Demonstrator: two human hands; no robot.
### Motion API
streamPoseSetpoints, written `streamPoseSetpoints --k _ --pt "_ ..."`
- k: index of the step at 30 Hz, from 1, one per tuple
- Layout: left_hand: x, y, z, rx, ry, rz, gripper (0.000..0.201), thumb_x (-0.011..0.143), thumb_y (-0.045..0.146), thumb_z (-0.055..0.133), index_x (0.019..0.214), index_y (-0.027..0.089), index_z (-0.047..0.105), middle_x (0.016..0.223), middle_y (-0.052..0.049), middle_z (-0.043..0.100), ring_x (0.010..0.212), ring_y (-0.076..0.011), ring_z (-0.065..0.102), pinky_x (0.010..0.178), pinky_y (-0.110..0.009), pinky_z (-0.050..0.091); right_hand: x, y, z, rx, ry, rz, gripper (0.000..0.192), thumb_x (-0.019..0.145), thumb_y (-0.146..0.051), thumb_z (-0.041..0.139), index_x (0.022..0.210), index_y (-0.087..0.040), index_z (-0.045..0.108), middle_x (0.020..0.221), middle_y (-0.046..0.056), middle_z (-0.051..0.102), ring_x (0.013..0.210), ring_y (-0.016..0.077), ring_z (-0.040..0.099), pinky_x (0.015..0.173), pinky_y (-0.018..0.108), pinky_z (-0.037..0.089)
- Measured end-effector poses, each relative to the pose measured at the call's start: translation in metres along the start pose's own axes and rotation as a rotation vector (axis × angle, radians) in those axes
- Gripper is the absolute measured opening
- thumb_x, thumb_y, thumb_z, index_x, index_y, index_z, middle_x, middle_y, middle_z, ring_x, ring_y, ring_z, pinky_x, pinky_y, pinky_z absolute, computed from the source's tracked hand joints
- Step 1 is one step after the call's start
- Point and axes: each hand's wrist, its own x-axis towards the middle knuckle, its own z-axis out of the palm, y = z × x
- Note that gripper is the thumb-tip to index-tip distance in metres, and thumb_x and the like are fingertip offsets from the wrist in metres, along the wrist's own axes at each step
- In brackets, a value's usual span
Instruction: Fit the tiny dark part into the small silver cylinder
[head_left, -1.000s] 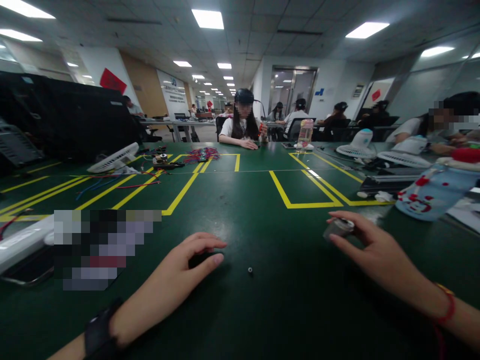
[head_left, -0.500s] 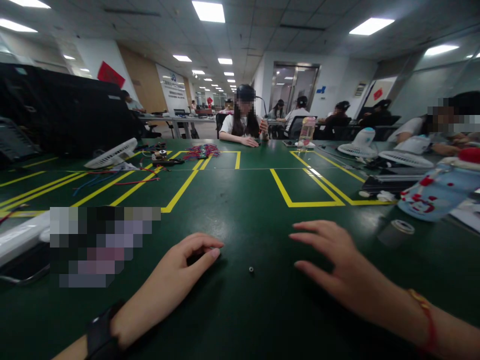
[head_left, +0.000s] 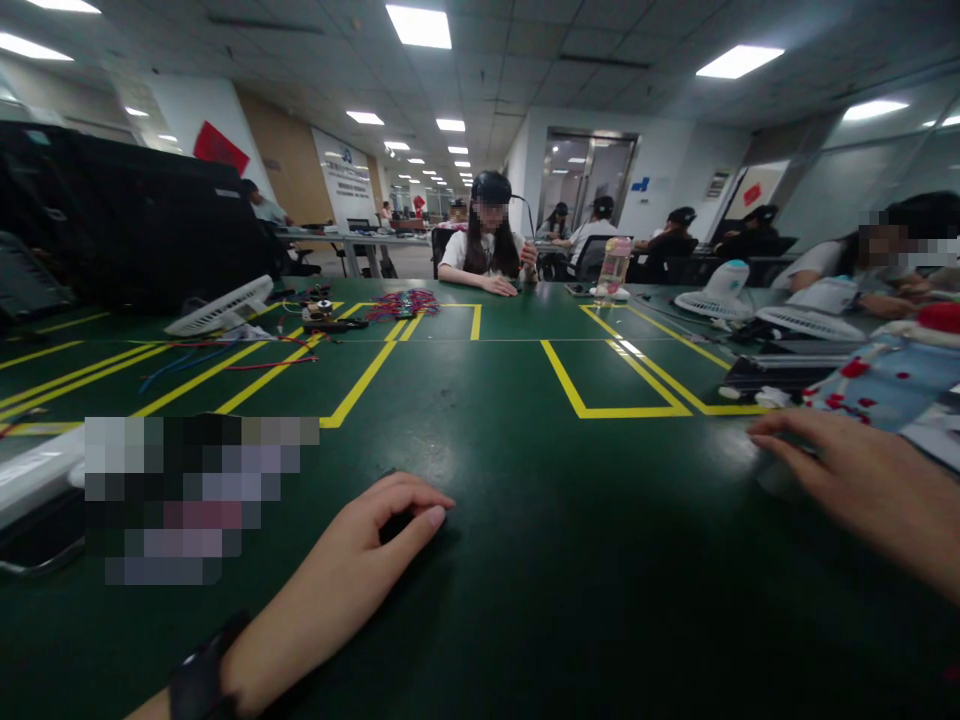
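Observation:
My left hand (head_left: 390, 525) rests on the green table with its fingers loosely curved, a gap showing between thumb and index finger. Nothing is visible in it. On the right, my right hand (head_left: 855, 480) is over a grey cylinder (head_left: 776, 478), covering most of it. Thumb and index fingertips come close together at the cylinder's upper left. Whatever lies between them is hidden, and I cannot tell whether the fingers touch the cylinder. A blue bottle (head_left: 874, 385) with red decorations stands just behind this hand.
Yellow tape (head_left: 634, 412) marks the green table (head_left: 510, 440). At the left lie a white fan (head_left: 225, 308), red-blue wires (head_left: 409, 303) and a blurred-out item (head_left: 202, 500). White fans (head_left: 720, 295) and a drink bottle (head_left: 615, 265) stand farther right. A person (head_left: 491, 240) sits opposite.
My right hand has moved right, from the middle of the table to the grey cylinder, its fingers closing up. The small ring between my hands is no longer visible. My left hand has hardly moved.

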Motion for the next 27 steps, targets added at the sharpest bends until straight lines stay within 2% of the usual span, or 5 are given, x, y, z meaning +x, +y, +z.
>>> streamPoseSetpoints --k 2,5,16,22,27 --pt "0.0 0.0 0.001 0.004 0.002 0.004 0.024 0.09 0.038 0.049 0.095 0.025 0.068 0.103 -0.004 0.067 0.097 -0.0238 0.061 0.088 -0.039 0.048 -0.002 0.025 -0.004 -0.025 -0.078 0.198 0.029 0.088 -0.035 0.043 0.098 -0.018 0.063 0.095 0.01 0.064 0.077 0.0169 0.06 0.074 0.035 0.042" --pt "-0.001 -0.003 0.0 -0.001 -0.005 -0.009 0.024 0.09 0.038 0.048 0.097 0.026 0.068 0.104 -0.002 0.067 0.097 -0.0231 0.061 0.088 -0.039 0.048 -0.003 0.033 -0.005 -0.003 -0.143 0.342 0.033 0.088 -0.042 0.042 0.101 -0.019 0.062 0.092 0.008 0.065 0.069 0.0142 0.059 0.069 0.033 0.041" --pt "-0.003 -0.004 -0.001 -0.012 -0.036 0.002 0.024 0.091 0.041 0.047 0.096 0.027 0.066 0.105 -0.004 0.063 0.1 -0.0255 0.059 0.091 -0.044 0.045 -0.005 0.064 -0.002 -0.018 -0.109 0.373 0.046 0.081 -0.059 0.046 0.094 -0.021 0.067 0.078 0.009 0.066 0.054 0.0117 0.056 0.056 0.032 0.037" --pt "-0.004 -0.003 -0.002 -0.011 -0.041 0.001 0.024 0.092 0.04 0.046 0.097 0.026 0.066 0.106 -0.003 0.063 0.101 -0.0244 0.058 0.093 -0.044 0.044 0.003 0.049 -0.009 0.108 -0.172 0.609 0.047 0.077 -0.06 0.051 0.096 -0.019 0.068 0.078 0.008 0.067 0.058 0.0134 0.058 0.062 0.035 0.04" --pt "-0.004 -0.001 -0.003 -0.001 -0.041 0.01 0.024 0.092 0.04 0.046 0.096 0.026 0.066 0.105 -0.004 0.063 0.1 -0.0246 0.058 0.092 -0.044 0.045 -0.003 0.042 -0.009 0.378 -0.164 0.561 0.041 0.081 -0.052 0.051 0.098 -0.019 0.07 0.097 0.01 0.068 0.074 0.0146 0.064 0.066 0.03 0.045"
